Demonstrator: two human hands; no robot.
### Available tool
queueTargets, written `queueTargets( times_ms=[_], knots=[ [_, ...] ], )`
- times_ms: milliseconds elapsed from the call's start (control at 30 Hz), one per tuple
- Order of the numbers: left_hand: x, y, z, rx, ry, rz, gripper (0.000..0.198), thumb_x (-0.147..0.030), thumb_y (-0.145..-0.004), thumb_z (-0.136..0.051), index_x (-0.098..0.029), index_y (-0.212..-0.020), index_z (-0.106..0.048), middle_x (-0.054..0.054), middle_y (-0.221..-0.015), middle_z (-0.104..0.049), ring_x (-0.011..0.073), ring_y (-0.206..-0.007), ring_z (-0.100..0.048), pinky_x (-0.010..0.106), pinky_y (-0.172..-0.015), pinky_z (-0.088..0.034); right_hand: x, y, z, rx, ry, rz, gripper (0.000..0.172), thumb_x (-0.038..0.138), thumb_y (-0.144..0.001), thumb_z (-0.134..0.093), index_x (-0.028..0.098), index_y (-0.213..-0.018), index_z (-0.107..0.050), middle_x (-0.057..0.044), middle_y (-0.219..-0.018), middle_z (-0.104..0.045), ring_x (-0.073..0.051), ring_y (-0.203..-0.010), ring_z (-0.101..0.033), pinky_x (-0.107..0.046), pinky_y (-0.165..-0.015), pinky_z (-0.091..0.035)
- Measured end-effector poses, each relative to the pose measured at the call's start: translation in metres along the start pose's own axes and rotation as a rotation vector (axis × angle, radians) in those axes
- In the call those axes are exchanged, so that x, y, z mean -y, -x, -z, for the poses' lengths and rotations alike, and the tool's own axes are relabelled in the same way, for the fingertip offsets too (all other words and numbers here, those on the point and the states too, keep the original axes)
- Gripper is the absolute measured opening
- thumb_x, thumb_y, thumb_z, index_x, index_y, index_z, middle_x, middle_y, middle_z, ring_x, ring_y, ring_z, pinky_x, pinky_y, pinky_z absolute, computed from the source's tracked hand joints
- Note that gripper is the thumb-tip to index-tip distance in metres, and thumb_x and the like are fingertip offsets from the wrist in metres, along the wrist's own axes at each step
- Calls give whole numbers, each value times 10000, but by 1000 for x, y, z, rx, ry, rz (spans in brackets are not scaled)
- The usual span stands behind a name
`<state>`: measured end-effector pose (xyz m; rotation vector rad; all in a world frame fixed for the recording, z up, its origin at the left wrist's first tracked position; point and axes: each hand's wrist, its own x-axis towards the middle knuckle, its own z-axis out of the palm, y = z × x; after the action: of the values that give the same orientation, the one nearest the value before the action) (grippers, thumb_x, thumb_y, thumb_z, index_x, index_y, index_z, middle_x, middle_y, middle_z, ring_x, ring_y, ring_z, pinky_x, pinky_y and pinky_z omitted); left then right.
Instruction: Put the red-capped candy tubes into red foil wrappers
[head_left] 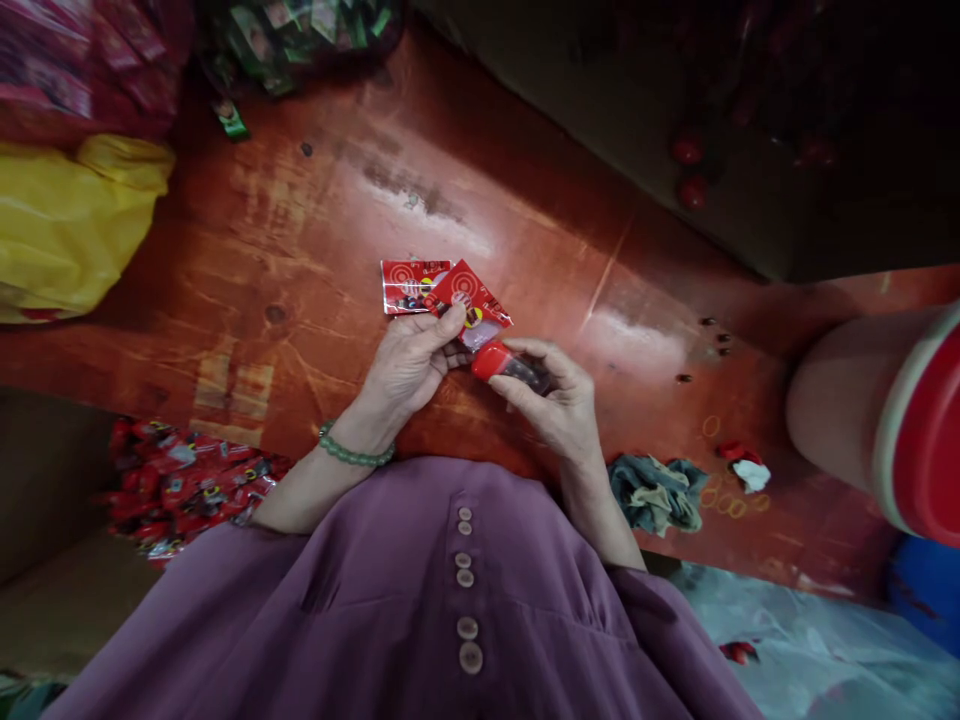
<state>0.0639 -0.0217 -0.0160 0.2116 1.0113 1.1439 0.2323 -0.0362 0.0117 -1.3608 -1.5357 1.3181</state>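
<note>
While your left hand [409, 365] pinches a red packet [471, 298] between thumb and fingers, your right hand [561, 402] is curled round a red-capped tube [501, 361], both over the table [300, 240] near edge. Bare wood ahead; rag [656, 492] near your right wrist.

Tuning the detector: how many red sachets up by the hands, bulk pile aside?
2. The flat sachet lies on the table; the tilted sachet, overlapping it, is pinched by the left hand. More may hide beneath.
</note>
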Motion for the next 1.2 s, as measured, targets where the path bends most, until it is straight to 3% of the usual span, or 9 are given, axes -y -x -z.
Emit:
queueTargets(
  times_ms=[200, 433, 667, 900, 1200],
  knots=[
    [-2, 2, -1, 21, -20, 24, 373, -483, -616, -871, -164, -637, -678, 24, -701, -732, 140, -641, -682, 286, -669, -588, 8, -7, 7, 46, 73, 37, 257, 290, -824, -751, 287, -1077, -706, 30, -966, -750, -124, -811, -682, -273, -764, -557],
    [-3, 2, -6, -14, -14, 10, 384, -473, -592, -886, -161, -616, -663, 11, -684, -717, 128, -625, -665, 282, -658, -573, 12, -9, 14, 195, 149, 12, 247, 339, -845, -728, 265, -1080, -706, 12, -975, -746, -140, -811, -682, -292, -774, -547],
    [0, -1, -10, -25, 35, -20, 394, -432, -560, -910, -146, -569, -639, -17, -596, -671, 87, -554, -622, 229, -600, -535, 12, -10, 16, 208, 179, 36, 264, 345, -843, -732, 234, -1078, -691, 17, -912, -722, -118, -742, -645, -255, -708, -518],
    [1, -1, -10, -47, 33, -20, 407, -466, -580, -893, -143, -575, -646, 2, -619, -688, 111, -589, -645, 264, -649, -546, 16, -8, 15, 206, 202, 56, 296, 338, -852, -723, 244, -1126, -661, 5, -989, -727, -127, -778, -656, -272, -735, -522],
    [2, -2, -7, -20, 36, -39, 381, -475, -589, -890, -150, -617, -692, 9, -646, -705, 114, -601, -648, 262, -634, -553, 13, -5, 13, 149, 146, -71, 413, 383, -820, -753, 275, -1139, -514, 58, -711, -589, -107, -580, -537, -230, -514, -408]
  ],
)
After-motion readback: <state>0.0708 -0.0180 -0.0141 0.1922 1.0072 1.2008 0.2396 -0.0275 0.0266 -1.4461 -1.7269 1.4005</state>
